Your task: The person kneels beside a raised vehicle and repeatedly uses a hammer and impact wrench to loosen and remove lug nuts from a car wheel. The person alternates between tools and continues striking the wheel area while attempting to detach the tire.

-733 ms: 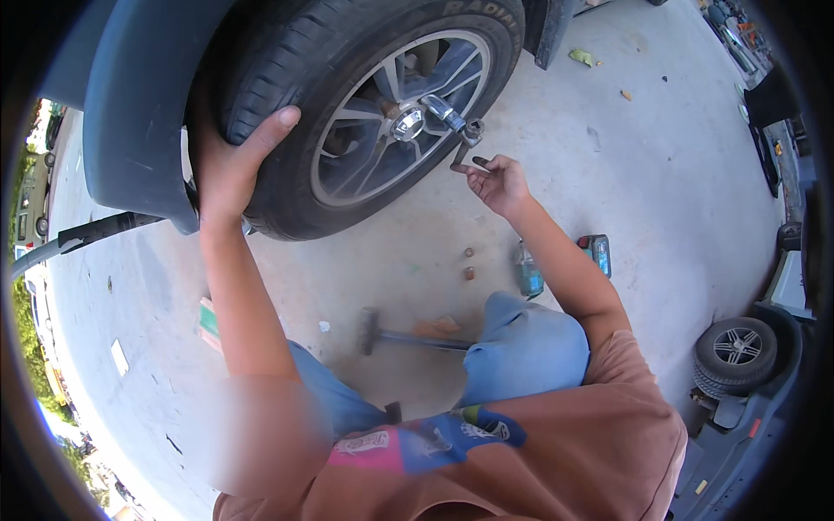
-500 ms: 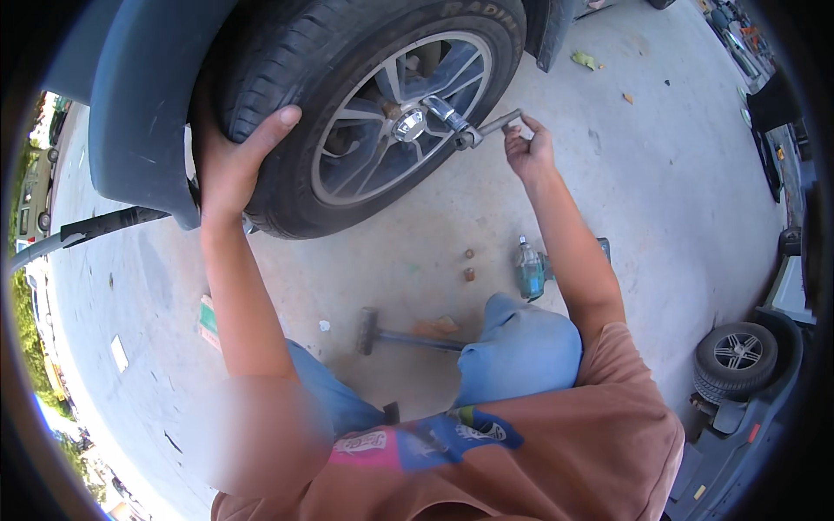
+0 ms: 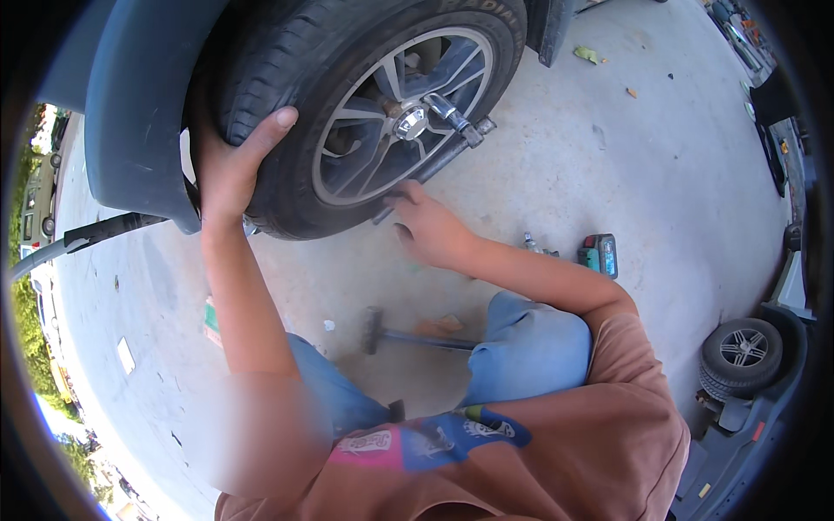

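A car wheel with a black tire (image 3: 295, 195) and a silver spoked rim (image 3: 382, 182) stands in front of me. My left hand (image 3: 230, 174) grips the tread at the tire's left side, thumb stretched along it; its other fingers are hidden behind in the wheel arch. From beside the hub cap (image 3: 411, 123) a socket extension sticks out, joined to a socket wrench (image 3: 447, 158). The wrench handle slants down to the left across the lower rim. My right hand (image 3: 434, 230) is closed around the handle's lower end, slightly blurred.
A hammer (image 3: 417, 339) lies on the concrete floor (image 3: 556, 165) by my knees. A teal cordless power tool (image 3: 599, 255) is partly hidden behind my right forearm. At far right lies a spare wheel (image 3: 741, 349). A dark fender (image 3: 143, 113) overhangs the tire; a bar (image 3: 113, 230) extends leftward.
My right hand has swung the wrench handle from the right side down and left, toward the bottom of the wheel. My left hand stays on the tire.
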The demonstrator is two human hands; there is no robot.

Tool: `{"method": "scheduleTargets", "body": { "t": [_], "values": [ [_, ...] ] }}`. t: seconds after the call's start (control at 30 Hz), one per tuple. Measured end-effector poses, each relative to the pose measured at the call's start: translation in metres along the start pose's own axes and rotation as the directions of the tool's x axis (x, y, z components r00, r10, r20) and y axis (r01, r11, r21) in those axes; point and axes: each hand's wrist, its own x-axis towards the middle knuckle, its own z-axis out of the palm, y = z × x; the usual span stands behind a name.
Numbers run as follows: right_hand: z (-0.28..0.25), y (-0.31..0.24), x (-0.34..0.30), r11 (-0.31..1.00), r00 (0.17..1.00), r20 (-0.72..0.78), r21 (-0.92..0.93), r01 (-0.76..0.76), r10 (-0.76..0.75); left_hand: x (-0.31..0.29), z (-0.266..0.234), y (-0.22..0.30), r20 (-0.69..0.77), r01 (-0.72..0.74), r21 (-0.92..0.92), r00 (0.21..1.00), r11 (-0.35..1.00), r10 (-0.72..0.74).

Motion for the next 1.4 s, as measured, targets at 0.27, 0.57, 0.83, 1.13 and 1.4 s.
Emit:
{"method": "scheduleTargets", "body": {
  "t": [0.27,0.57,0.83,1.13,1.4],
  "values": [
    [-0.078,0.139,0.007,0.171,0.616,0.286,0.800,-0.575,0.735,0.001,-0.003,-0.003,-0.012,-0.013,0.027,1.000,1.000,0.014],
    [-0.171,0.002,0.070,0.542,0.911,-0.201,0.840,-0.028,0.360,-0.002,-0.001,-0.004,-0.018,-0.036,0.012,0.999,0.999,0.036],
    [-0.011,0.030,0.014,0.979,0.971,0.187,-0.166,-0.120,0.151,0.000,0.000,0.000,-0.008,-0.062,-0.053,0.998,0.997,0.061],
    [-0.101,0.147,0.005,-0.285,0.704,0.240,0.957,-0.056,0.668,-0.002,0.000,-0.003,0.002,-0.056,-0.042,0.998,0.998,0.056],
    [-0.151,-0.019,0.078,0.586,0.885,-0.298,0.809,0.035,0.358,-0.003,-0.004,-0.002,-0.022,-0.007,0.007,1.000,1.000,0.007]
  ]
}}
